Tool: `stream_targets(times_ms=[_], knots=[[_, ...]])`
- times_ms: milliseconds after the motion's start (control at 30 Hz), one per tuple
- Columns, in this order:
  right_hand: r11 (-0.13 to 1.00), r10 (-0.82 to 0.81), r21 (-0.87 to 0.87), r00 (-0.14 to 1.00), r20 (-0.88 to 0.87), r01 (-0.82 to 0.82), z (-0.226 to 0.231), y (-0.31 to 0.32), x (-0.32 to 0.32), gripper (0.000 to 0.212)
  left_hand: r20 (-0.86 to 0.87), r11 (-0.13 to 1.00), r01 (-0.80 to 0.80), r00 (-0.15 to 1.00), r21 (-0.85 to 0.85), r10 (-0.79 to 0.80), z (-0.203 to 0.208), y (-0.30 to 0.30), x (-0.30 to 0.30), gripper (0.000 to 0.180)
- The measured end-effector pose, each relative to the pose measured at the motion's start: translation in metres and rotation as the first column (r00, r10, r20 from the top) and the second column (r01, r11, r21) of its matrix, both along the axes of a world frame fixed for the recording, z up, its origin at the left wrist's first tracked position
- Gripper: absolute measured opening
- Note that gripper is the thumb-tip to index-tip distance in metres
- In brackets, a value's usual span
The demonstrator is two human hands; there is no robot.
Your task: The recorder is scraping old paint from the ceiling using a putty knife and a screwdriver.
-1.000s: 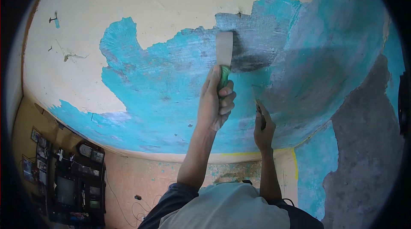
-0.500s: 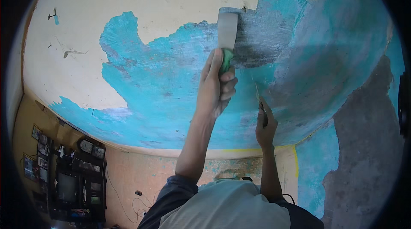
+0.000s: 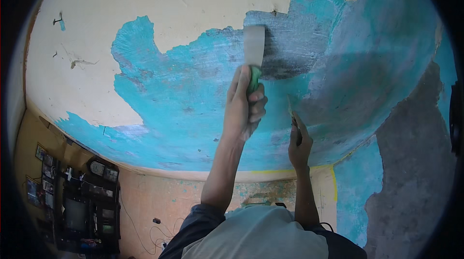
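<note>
My left hand (image 3: 241,102) is closed round the green handle of a scraper (image 3: 254,46), its wide flat metal blade pointing up. The blade lies over the bared grey-blue patch of the wall (image 3: 297,41), just below the ragged edge of the cream paint; I cannot tell whether it touches. Lower and to the right, my right hand (image 3: 300,143) grips a second scraper (image 3: 290,106), seen nearly edge-on with its thin blade upward. Most of that tool's dark handle is hidden by the fingers.
Cream paint (image 3: 96,12) covers the upper left, with a nail (image 3: 58,21) sticking out. Turquoise paint (image 3: 179,99) spreads across the middle. At lower left stands a dark cabinet (image 3: 87,201) with a screen; loose cables (image 3: 157,239) lie near it. A grey bare wall (image 3: 411,162) is at right.
My left hand and its scraper have moved down a short way, so the blade sits farther below the cream paint's edge. The right hand is almost unmoved.
</note>
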State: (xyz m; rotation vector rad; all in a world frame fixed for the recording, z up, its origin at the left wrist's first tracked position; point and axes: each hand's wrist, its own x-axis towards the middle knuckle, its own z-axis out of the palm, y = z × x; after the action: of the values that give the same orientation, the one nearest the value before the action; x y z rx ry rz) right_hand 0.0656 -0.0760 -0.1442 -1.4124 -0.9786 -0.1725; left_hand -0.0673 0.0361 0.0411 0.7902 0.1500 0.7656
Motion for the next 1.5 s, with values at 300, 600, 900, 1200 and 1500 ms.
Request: stream_targets(times_ms=[300, 600, 900, 1200, 1500], knots=[[1.0, 0.002, -0.022, 1.0, 0.003, -0.002, 0.001, -0.002, 0.0, 0.043, 0.019, 1.0, 0.004, 1.0, 0.0, -0.004, -0.01, -0.005, -0.006, 0.024], [1.0, -0.014, 0.005, 0.999, 0.031, 0.014, 0.003, -0.002, 0.0, 0.042, 0.007, 1.0, -0.012, 1.0, -0.003, 0.012, 0.004, -0.006, 0.001, 0.024], [1.0, -0.008, -0.003, 1.0, 0.008, 0.008, -0.004, -0.001, 0.003, 0.042, 0.008, 1.0, -0.012, 1.0, 0.028, 0.012, 0.013, 0.005, 0.001, 0.024], [1.0, 0.008, 0.024, 1.0, 0.01, -0.009, -0.001, -0.001, -0.002, 0.043, 0.013, 0.997, 0.023, 1.0, 0.068, -0.024, 0.019, 0.014, -0.006, 0.024], [1.0, -0.008, 0.006, 1.0, 0.009, 0.008, -0.003, -0.003, -0.002, 0.043, 0.008, 0.991, 0.006, 1.0, 0.136, -0.007, 0.033, 0.008, -0.003, 0.02]])
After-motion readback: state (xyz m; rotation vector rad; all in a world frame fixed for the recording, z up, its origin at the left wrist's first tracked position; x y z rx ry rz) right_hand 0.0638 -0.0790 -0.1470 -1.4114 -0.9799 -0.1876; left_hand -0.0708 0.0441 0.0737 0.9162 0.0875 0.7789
